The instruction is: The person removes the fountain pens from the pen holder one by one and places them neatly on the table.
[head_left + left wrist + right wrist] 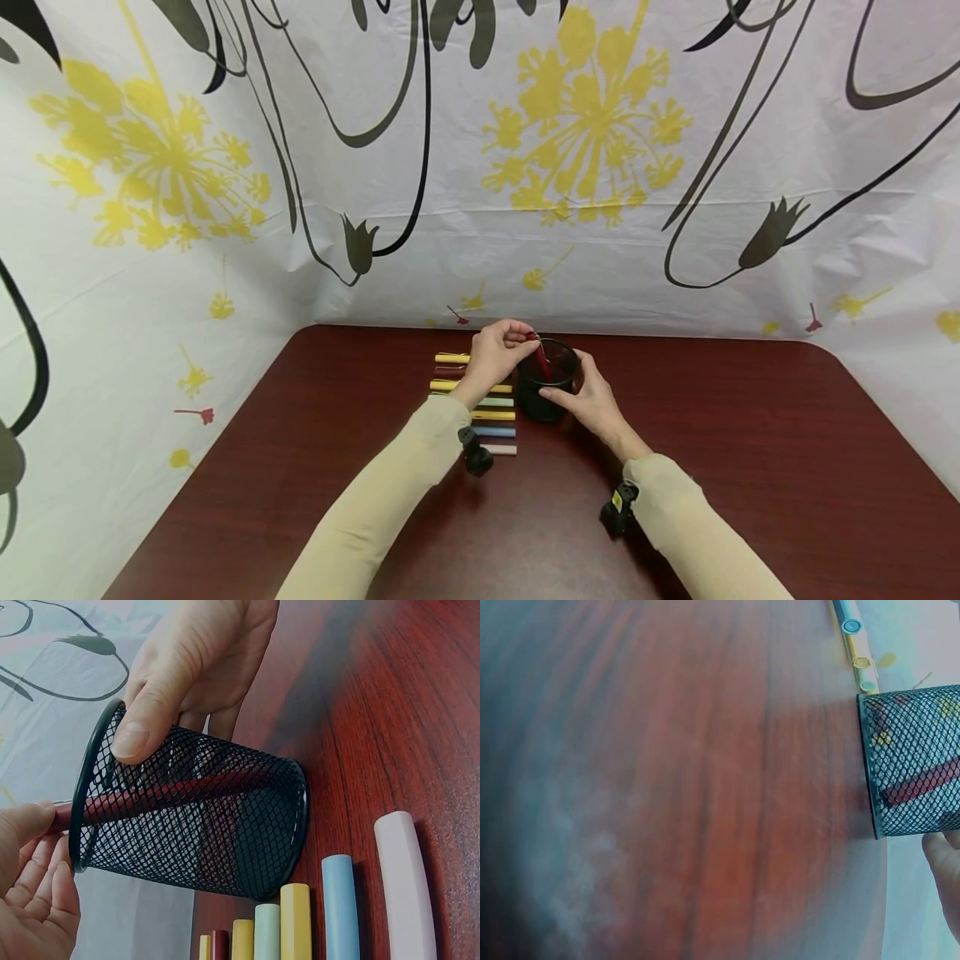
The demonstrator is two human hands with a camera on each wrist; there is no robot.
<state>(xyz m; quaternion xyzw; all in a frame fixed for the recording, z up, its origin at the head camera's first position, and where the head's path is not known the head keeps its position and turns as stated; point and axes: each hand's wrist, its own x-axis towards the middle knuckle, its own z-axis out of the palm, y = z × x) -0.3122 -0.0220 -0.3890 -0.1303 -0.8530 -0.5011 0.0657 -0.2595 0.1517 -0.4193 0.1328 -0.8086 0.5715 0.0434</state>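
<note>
A dark red pen with a metal clip stands tilted inside a black wire-mesh pencil cup. At the cup's rim, my left hand pinches the pen's upper end between thumb and fingers. My right hand grips the cup's side, its thumb lying over the mesh near the rim. Through the mesh in the left wrist view, the pen's shaft slants down to near the cup's bottom. In the right wrist view the cup's base shows, with the pen's lower end close to it.
Left of the cup lies a row of several pens, including a blue one, a pale green one and a whitish one nearest me. They rest on a dark red-brown wooden table. A patterned white cloth hangs behind it.
</note>
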